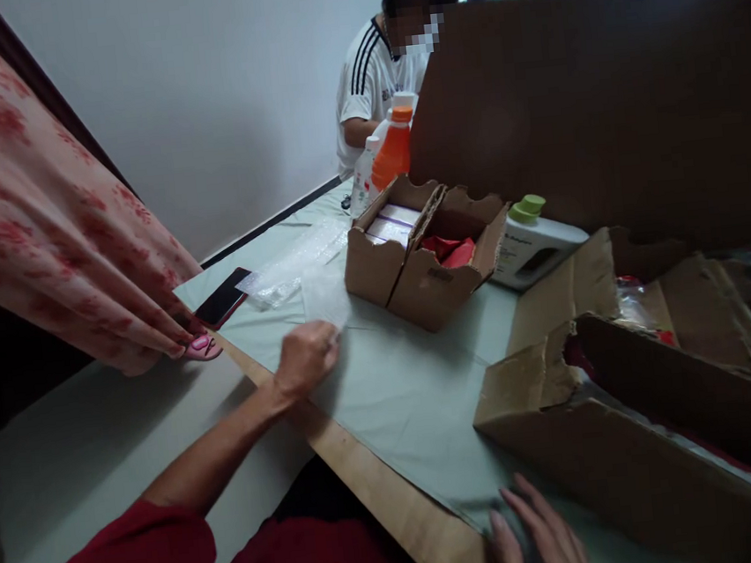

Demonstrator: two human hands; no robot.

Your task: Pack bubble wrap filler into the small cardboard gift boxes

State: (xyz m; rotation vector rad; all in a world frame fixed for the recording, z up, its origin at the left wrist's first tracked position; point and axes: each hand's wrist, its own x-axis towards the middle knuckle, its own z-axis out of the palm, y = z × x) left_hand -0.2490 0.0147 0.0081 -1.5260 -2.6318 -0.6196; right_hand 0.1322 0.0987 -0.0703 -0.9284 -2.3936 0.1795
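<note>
Grip: my left hand [304, 357] has thumb and fingertips pressed together on the near edge of a translucent sheet [325, 295]. The sheet lies on the cloth at 1 o'clock from that hand, its far edge close to the small carton. My right hand [539, 538] is flat, fingers spread, palm down on the grey-green cloth [400, 394] at 6 o'clock in view; it holds nothing.

Surroundings, largest first:
- Brown cardboard panel [598, 110], upright, fills 1 to 3 o'clock.
- Floral fabric [44, 225] hangs in from 9 to 10 o'clock, its hem reaching the table corner.
- Torn cardboard box [630, 443] at 4 o'clock, flaps open, just beside my right hand at its 1 o'clock. Something red shows inside; I cannot tell what.
- Another person in a white striped shirt [373, 78] sits at 12 o'clock, at the far end of the table.
- Small carton [423, 255], open, two compartments: white packets in the left one, red items in the right one. It sits at 2 o'clock from my left hand.
- White jug with a green cap [535, 244], touching or just beside the carton at its 3 o'clock.
- Orange bottle [393, 151], behind the carton at its 12 o'clock.
- Phone [221, 298], screen up, at 10 o'clock from my left hand, near the cloth's corner.
</note>
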